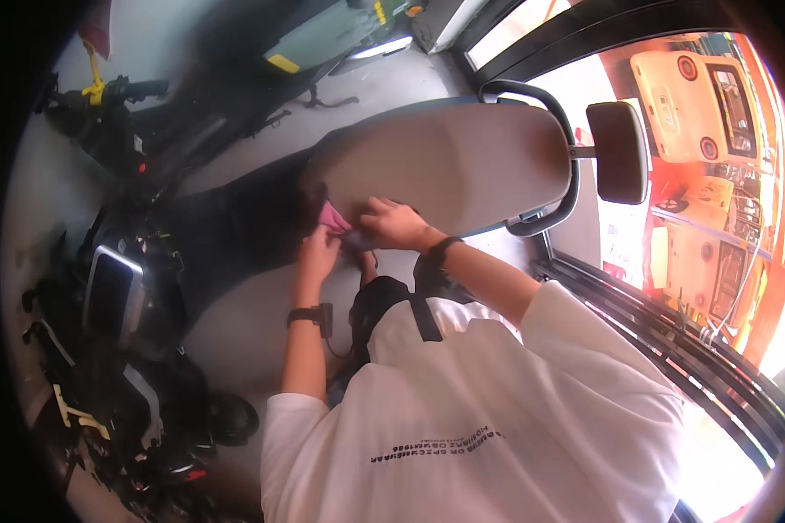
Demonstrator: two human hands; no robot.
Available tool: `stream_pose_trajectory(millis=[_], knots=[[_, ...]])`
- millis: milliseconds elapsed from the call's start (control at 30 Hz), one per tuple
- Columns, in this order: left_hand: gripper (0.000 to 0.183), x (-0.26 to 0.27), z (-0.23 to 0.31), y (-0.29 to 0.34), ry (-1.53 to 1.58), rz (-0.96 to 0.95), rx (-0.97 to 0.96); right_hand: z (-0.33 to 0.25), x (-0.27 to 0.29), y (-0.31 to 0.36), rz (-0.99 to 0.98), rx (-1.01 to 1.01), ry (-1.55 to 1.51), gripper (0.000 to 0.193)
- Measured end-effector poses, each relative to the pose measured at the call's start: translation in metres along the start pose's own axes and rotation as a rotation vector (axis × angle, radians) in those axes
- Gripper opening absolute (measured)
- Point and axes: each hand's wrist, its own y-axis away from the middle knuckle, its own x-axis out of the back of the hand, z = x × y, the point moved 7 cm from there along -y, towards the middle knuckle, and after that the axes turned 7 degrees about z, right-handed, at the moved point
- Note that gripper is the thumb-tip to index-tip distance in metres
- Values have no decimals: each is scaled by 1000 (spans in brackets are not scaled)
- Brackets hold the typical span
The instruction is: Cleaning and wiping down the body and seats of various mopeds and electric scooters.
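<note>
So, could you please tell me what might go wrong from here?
The left hand pinches a small pink cloth by the near side of the tan seat; if that grip loosened, the cloth might drop to the floor.

The right hand is close beside it, and the dark band on that wrist is near the seat's edge, so it could perhaps rub the cover.
</note>
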Motion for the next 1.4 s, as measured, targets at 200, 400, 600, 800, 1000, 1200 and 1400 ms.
stream_pose_trajectory(millis=[200, 400, 600, 800, 1000, 1200, 1400], knots=[[24, -131, 97, -6, -86, -356, -179, 84, 72, 104, 17, 33, 75, 28], [24, -226, 204, -5, -83, -454, -384, 155, 159, 200, 245, -157, 111, 32], [23, -302, 268, 1, -60, -568, -401, 204, 196, 279, 406, -310, 267, 33], [21, -296, 264, 22, -151, -417, -488, 211, 172, 304, 506, -416, 291, 29], [18, -259, 228, 19, -185, -572, -407, 178, 143, 288, 443, -449, 171, 35], [20, -244, 208, 22, -248, -700, -268, 158, 128, 282, 424, -425, 57, 36], [23, -292, 272, 26, -90, -813, -393, 217, 176, 328, 596, -450, 202, 31]])
